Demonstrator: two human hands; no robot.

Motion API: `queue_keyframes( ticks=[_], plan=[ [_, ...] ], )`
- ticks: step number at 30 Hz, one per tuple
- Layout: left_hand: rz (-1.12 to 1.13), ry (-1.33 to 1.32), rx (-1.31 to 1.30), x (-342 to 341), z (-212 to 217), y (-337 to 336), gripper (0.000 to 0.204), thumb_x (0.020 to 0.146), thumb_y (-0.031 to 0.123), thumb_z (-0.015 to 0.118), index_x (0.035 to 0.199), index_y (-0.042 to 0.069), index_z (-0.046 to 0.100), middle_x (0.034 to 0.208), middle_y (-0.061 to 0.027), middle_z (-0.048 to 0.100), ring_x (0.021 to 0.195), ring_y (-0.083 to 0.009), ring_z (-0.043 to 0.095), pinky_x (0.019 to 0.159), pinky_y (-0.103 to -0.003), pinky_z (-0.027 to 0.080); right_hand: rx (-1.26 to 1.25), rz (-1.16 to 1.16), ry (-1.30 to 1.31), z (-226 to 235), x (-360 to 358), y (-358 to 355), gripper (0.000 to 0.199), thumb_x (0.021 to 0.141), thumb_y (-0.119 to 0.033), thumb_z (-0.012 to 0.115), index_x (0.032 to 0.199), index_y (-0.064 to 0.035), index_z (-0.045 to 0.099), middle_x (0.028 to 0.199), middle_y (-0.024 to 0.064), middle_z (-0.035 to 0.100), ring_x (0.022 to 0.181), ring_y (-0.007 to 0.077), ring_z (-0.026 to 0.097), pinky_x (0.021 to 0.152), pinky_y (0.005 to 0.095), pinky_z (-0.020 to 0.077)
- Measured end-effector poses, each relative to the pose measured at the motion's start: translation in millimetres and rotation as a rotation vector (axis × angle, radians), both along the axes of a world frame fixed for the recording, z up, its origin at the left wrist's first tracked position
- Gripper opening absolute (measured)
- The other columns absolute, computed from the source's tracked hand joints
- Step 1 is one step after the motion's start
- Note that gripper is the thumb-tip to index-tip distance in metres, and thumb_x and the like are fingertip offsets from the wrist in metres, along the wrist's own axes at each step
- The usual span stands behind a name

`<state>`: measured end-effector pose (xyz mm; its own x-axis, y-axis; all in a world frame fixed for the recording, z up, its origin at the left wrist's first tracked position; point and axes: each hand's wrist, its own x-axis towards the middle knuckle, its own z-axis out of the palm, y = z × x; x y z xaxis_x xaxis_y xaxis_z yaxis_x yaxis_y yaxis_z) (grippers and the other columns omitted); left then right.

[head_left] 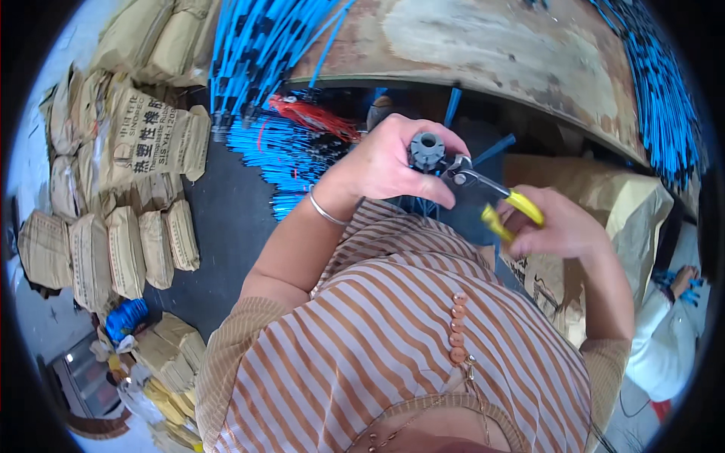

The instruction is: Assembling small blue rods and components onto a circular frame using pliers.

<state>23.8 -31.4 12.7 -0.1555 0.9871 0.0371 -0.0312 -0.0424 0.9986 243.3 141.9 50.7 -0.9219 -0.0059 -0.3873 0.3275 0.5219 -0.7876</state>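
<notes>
My left hand (370, 162) is wrapped around a grey round part (428, 151) with notches about its rim and a hole in its top. My right hand (563, 226) grips yellow-handled pliers (522, 204), their handles spread apart. The metal head of the pliers is right beside the grey part, at its right edge; whether the jaws touch it I cannot tell. A thin blue strip (495, 148) sticks out just beyond the pliers. Below my left hand, thin dark strands hang down, partly hidden by the hand.
Blue strips with black ends (260, 53) hang over the wooden table (483, 38), above a stacked blue bundle (276, 155) and red strands (321, 117). More blue strips (664, 106) lie far right. Brown paper sacks (128, 241) stand left, a large paper bag (619, 219) right. Another person's hand (683, 281) is at right.
</notes>
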Motion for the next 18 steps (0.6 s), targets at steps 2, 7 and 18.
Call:
queue_keyframes(
  ticks=[2, 7, 18],
  plan=[
    [-0.145, 0.041, 0.088, 2.0, -2.3, 8.9, 0.038, 0.052, 0.0, 0.079, 0.088, -0.001, 0.066, 0.075, -0.0055, 0.066, 0.058, -0.0122, 0.054, 0.06, -0.023, 0.046, -1.193, -0.028, -0.547, -33.0, 12.1, -4.1, 0.057, 0.064, 0.001, 0.069, 0.117, -0.002, 0.051, 0.082, 0.0101, 0.065, 0.06, 0.0214, 0.055, 0.058, 0.029, 0.0464],
    [0.05, -0.008, -0.034, 6.4, 1.3, 9.3, 0.034, 0.056, 0.005, 0.081, 0.088, 0.002, 0.067, 0.074, -0.0012, 0.064, 0.059, -0.0093, 0.05, 0.06, -0.022, 0.043, -0.398, -0.11, 0.063, -11.8, 0.7, -0.3, 0.065, 0.061, -0.001, 0.076, 0.119, 0.0013, 0.048, 0.07, 0.0105, 0.064, 0.054, 0.0202, 0.054, 0.058, 0.0279, 0.0481],
    [-0.166, 0.129, 0.042, 9.4, 2.3, 16.9, 0.038, 0.051, 0.001, 0.08, 0.087, -0.001, 0.066, 0.076, -0.0058, 0.066, 0.06, -0.0133, 0.054, 0.061, -0.023, 0.045, -1.197, 0.001, -0.671, -38.4, 19.0, 5.5, 0.078, 0.061, -0.002, 0.077, 0.13, 0.0001, 0.04, 0.102, 0.0135, 0.061, 0.077, 0.0205, 0.058, 0.065, 0.0286, 0.0483]
  ],
)
